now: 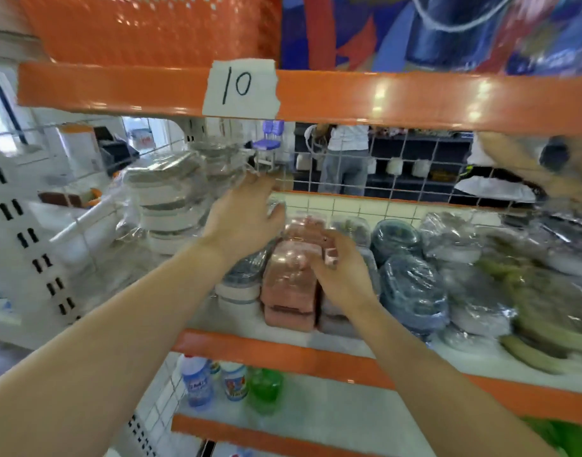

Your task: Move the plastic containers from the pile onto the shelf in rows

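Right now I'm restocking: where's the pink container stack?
Head view, middle shelf, centre: pink stack under the right hand, grey containers left, blue ones right.
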